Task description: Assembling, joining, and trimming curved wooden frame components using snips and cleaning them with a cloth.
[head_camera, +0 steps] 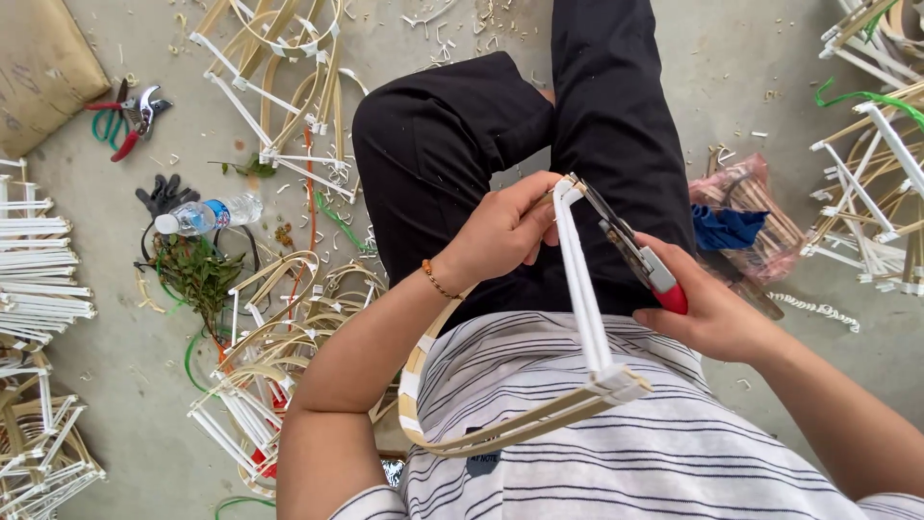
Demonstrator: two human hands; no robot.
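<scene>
Littered grey concrete floor (pixel 125 366), daylight

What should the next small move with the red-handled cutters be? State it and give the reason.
Probably squeeze the red-handled cutters shut at the top corner of the bamboo frame. The right hand has their tip right at that corner, where the left hand pinches the white-wrapped strip steady, so a trim there looks set up. Whether the blades already bite is unclear.
</scene>
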